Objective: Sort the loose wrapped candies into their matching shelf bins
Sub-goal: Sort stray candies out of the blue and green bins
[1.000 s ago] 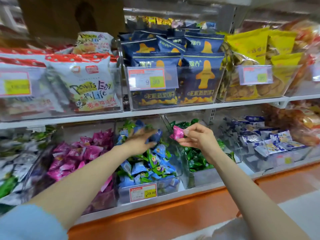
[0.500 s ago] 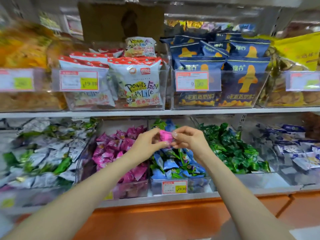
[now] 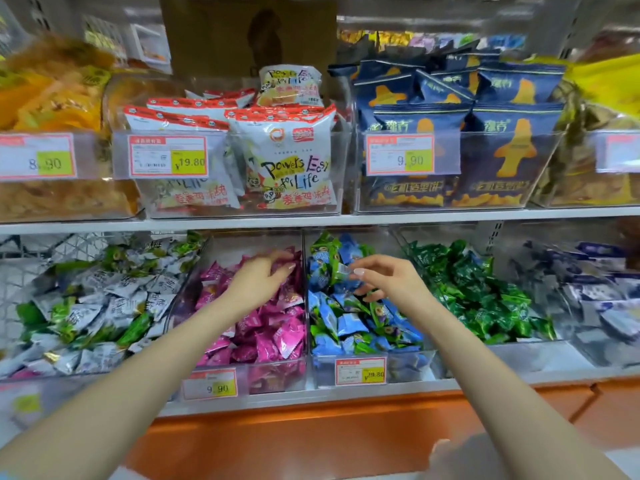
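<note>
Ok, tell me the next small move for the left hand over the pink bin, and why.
Probably open the fingers and let go into the pink candy bin. The left hand lies curled over the pink candies, matching that bin; whether a candy is in the grip is hidden. The right hand hovers over the blue and green candies, fingers loosely open, so it seems free.

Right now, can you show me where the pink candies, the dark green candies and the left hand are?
Pink candies (image 3: pixel 277 327): head view, on a wrapper in the middle of the pile.
Dark green candies (image 3: pixel 485 289): head view, on the middle of the heap.
Left hand (image 3: pixel 259 280): head view, on its back.
</note>
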### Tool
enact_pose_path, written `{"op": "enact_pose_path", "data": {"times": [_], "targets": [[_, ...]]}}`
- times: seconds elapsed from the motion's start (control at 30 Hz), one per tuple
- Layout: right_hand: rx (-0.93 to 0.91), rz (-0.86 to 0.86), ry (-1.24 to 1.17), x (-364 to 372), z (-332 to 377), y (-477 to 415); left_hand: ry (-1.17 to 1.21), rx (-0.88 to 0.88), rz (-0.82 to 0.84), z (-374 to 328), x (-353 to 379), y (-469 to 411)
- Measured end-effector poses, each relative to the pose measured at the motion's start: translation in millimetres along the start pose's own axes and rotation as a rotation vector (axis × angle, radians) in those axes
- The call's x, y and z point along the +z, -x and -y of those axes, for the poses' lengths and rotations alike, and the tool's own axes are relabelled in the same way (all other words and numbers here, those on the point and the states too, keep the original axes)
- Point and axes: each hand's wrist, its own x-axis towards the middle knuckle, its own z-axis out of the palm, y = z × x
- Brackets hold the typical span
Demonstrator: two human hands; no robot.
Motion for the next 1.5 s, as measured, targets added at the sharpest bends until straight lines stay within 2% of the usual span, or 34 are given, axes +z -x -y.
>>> {"op": "enact_pose_path", "data": {"times": [0.17, 0.3, 0.4, 0.47, 0.53, 0.6, 0.77, 0.83, 1.03, 1.3, 1.43, 1.5], "targets": [[-0.046, -0.085, 0.071, -26.6, -7.2, 4.1, 0.004, 0.220, 0.087, -56.1, 38.4, -11.8], [-0.093, -0.244, 0.076, -62.1, -18.9, 3.9, 0.039, 0.340, 0.153, -102.4, 77.7, -23.6], [-0.155, -0.381, 0.253, -103.1, -39.4, 0.7, 0.016, 0.392, 0.217, -128.4, 103.8, -33.9], [-0.099, -0.290, 0.594, -131.4, -57.6, -0.1, -0.033, 0.406, 0.271, -138.8, 118.4, -40.6], [-0.024, -0.010, 0.865, -148.8, -78.1, 0.0, -0.083, 0.393, 0.326, -141.6, 131.4, -47.1], [-0.004, 0.189, 0.994, -151.0, -93.9, -2.8, -0.138, 0.379, 0.349, -138.3, 143.0, -53.6], [-0.071, 0.229, 1.277, -141.2, -108.6, -24.3, -0.156, 0.407, 0.231, -128.8, 154.9, -61.4], [-0.070, 0.230, 1.286, -139.8, -109.6, -29.4, -0.180, 0.436, 0.204, -125.9, 151.8, -61.8], [-0.062, 0.080, 1.166, -157.4, -103.6, -33.4, -0.236, 0.510, 0.250, -118.9, 142.7, -64.2], [0.014, -0.069, 1.219, -174.2, -102.5, -26.6, -0.215, 0.547, 0.242, -113.6, 144.1, -65.2], [-0.022, 0.023, 1.024, -178.8, -96.5, -15.9, -0.253, 0.542, 0.261, -122.8, 142.7, -69.4], [-0.050, -0.027, 0.871, -187.3, -90.4, -7.4, -0.255, 0.533, 0.261, -135.4, 143.1, -75.0]]}}
